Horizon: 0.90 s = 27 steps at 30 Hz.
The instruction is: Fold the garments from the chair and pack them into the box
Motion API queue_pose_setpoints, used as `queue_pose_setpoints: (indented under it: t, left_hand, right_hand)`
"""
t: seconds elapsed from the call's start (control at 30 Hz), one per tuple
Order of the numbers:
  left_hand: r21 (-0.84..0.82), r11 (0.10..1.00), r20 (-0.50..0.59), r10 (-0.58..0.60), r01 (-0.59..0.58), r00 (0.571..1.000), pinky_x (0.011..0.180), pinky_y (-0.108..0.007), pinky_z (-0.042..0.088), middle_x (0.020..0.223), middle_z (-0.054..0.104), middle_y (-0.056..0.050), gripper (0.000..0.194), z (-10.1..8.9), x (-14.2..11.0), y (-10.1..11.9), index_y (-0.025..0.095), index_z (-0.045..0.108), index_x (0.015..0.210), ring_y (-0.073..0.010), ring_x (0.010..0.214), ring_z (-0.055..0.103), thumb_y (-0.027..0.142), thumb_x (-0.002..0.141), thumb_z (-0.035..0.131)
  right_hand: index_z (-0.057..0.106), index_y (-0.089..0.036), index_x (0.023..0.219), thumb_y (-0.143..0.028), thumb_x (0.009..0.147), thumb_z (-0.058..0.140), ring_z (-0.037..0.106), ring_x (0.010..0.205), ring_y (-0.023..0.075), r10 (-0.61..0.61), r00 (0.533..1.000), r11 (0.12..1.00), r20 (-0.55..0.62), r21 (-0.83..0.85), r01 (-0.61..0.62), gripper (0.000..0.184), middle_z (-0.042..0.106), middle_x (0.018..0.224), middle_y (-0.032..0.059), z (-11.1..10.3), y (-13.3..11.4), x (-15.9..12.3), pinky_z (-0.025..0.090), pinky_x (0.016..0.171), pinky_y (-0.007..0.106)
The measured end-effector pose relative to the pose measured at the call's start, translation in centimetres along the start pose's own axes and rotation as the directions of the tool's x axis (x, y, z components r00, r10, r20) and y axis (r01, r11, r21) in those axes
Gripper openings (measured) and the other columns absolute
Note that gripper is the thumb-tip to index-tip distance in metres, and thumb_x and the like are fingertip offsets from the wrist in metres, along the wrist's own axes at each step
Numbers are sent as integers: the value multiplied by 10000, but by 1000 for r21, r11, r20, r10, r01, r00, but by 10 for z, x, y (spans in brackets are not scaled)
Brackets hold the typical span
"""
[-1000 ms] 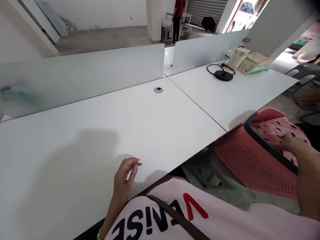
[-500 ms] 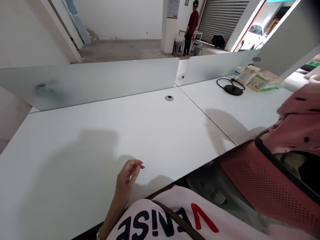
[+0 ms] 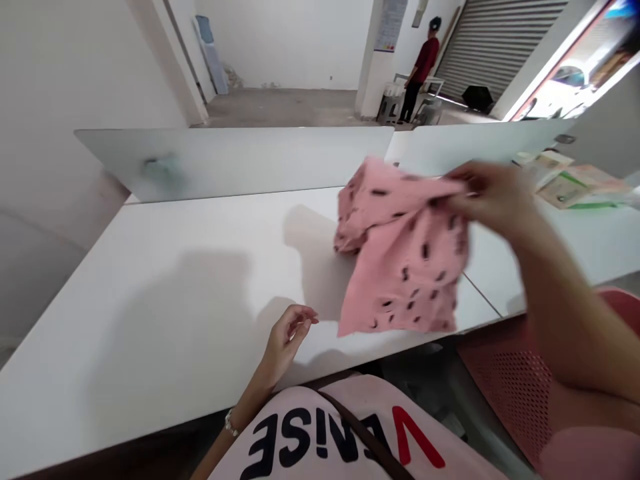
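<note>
A crumpled pink cloth (image 3: 400,267) with small dark marks hangs over the white desk (image 3: 210,233); it looks like a garment, but its exact kind does not show. Its upper right corner is pinched in my right hand (image 3: 483,197), which is slightly blurred by motion. Its lower edge reaches down near the desk's front edge. To the left of the cloth, my left hand (image 3: 291,331) is low over the front of the desk, fingers loosely curved, thumb apart and nothing in it. A bracelet (image 3: 231,423) circles that wrist.
A frosted divider (image 3: 260,163) runs along the desk's back. Several boxes (image 3: 565,189) lie on the right-hand desk. A red perforated chair (image 3: 505,367) stands at the front right. Beyond the divider, a person in a dark red shirt (image 3: 426,60) stands by stools.
My right hand has come into view with the pink cloth, which moved from the chair at the right to above the desk. The view has shifted; my left hand keeps much the same pose.
</note>
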State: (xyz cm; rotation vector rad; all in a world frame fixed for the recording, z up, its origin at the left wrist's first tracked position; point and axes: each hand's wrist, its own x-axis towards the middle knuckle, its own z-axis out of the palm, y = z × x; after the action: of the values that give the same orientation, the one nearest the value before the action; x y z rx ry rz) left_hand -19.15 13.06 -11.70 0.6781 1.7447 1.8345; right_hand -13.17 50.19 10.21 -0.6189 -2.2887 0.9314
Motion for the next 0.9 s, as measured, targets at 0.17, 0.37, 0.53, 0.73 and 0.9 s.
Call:
queue_pose_setpoints:
  t: [0.17, 0.37, 0.53, 0.73, 0.9]
  left_hand:
    - [-11, 998, -49, -62, 61, 997, 998, -372, 485, 1279, 588, -130, 329, -5, -3, -9, 201, 534, 1172, -215, 1145, 643, 453, 963, 562]
    - [-68, 994, -38, -93, 91, 995, 975, -371, 484, 1266, 583, -134, 379, 1, -3, -18, 206, 508, 1168, -218, 1126, 651, 511, 950, 559]
    - [-55, 995, -15, -86, 85, 996, 1045, -385, 448, 1295, 581, -124, 371, 16, 5, -15, 223, 521, 1210, -224, 1206, 589, 467, 939, 592]
    - [-93, 991, -37, -99, 95, 994, 1047, -405, 457, 1322, 551, -124, 366, 22, 2, -12, 234, 515, 1193, -223, 1211, 598, 461, 925, 619]
    - [-207, 971, 9, -118, 118, 993, 1033, -421, 479, 1250, 602, -135, 423, 22, 3, -8, 211, 549, 1133, -240, 1147, 642, 561, 906, 616]
  right_hand:
    - [710, -122, 1058, -372, 822, 709, 683, 809, 168, -164, 908, 961, 385, -145, 235, 344, 711, 979, 102, 101, 46, -47, 571, 711, 286]
    - [492, -227, 1447, -477, 891, 658, 520, 1299, 345, -343, 676, 858, 652, -74, 507, 631, 437, 1486, 191, 138, 76, -160, 549, 938, 470]
    - [498, -168, 1432, -448, 955, 533, 499, 1235, 421, -342, 667, 621, 661, -374, 689, 554, 434, 1444, 250, 171, 83, -170, 474, 933, 568]
    - [618, -151, 952, -361, 973, 440, 593, 789, 242, -132, 806, 941, 577, -183, 285, 276, 639, 848, 113, 178, 68, -101, 515, 687, 351]
    - [618, -202, 979, -504, 902, 593, 646, 816, 192, 163, 910, 828, 381, 448, -336, 313, 682, 918, 39, 147, 24, -80, 564, 713, 307]
